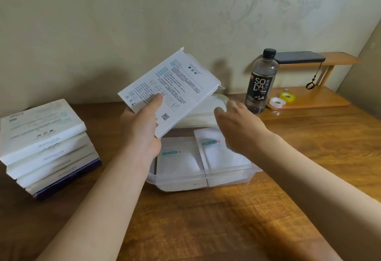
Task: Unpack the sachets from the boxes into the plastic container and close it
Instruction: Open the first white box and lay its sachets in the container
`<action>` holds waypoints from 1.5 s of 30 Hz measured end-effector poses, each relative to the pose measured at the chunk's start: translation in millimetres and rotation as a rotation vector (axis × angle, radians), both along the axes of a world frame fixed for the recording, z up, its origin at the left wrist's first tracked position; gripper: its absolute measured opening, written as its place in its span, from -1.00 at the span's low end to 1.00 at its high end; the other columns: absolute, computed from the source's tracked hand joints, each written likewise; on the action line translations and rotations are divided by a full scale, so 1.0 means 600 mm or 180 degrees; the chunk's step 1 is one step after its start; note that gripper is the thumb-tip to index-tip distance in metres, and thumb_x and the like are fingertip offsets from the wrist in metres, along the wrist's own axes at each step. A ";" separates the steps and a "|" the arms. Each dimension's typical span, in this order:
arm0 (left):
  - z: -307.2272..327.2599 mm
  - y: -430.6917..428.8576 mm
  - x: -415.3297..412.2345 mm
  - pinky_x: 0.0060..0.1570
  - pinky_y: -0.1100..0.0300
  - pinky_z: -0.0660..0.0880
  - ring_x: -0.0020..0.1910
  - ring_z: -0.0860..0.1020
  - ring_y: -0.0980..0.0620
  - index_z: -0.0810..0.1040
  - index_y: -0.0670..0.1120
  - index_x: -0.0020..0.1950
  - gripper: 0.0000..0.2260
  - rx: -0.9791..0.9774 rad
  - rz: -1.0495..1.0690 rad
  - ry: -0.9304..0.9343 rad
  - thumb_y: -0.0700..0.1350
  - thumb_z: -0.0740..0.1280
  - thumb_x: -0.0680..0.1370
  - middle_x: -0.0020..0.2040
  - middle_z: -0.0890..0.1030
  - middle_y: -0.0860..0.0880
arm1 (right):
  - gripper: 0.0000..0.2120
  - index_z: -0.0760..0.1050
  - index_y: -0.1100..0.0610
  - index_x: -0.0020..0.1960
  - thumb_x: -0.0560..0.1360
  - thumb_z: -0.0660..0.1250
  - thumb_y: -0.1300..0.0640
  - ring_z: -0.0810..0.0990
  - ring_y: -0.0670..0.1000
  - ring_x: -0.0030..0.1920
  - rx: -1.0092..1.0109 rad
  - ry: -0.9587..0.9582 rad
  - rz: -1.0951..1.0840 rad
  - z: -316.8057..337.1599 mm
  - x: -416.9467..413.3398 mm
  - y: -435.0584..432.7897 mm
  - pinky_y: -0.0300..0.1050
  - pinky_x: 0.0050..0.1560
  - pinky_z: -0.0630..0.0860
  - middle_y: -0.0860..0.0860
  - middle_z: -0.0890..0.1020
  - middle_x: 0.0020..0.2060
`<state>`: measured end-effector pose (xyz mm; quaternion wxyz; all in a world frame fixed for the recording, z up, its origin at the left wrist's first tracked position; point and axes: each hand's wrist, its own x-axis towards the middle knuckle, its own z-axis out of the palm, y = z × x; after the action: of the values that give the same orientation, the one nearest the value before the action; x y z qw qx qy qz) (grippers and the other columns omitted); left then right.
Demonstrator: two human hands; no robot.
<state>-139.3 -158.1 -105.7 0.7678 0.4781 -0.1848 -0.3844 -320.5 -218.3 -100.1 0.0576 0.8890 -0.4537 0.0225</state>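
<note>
The left grip pinches a flat white printed cardboard box, thumb on top and fingers underneath, and holds it tilted. The right grip hovers loosely spread, holding nothing. Just below both grips, flat white sachets lie inside the clear plastic container on the wooden desk.

Both hands are bare: the left hand and the right hand carry nothing on fingers or wrists that shows. Behind each wrist the arm runs on uncovered, the left forearm and the right forearm both sleeveless as far as the picture's edge, so what is worn higher up cannot be told. The forearms look slim and smooth, widening away from the hands. The left thumb is sharp enough to see; the right hand's fingers are smeared by blur, their nails unreadable
</note>
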 end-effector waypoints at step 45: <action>-0.011 -0.007 0.002 -0.04 -0.07 0.68 -0.04 0.74 -0.03 0.63 -0.03 0.16 -0.74 -0.0022 -0.0112 -0.0114 -0.25 0.48 0.52 0.04 0.75 -0.02 | -0.54 0.54 0.03 0.38 0.50 0.47 0.00 0.57 0.06 0.22 0.1170 0.0399 0.0414 -0.036 0.001 -0.005 -0.15 0.20 0.44 0.00 0.61 0.28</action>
<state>-138.1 -162.1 -112.5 0.7592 0.4788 -0.2083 -0.3886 -320.2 -221.5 -121.5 -0.0790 0.9117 -0.3873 -0.1123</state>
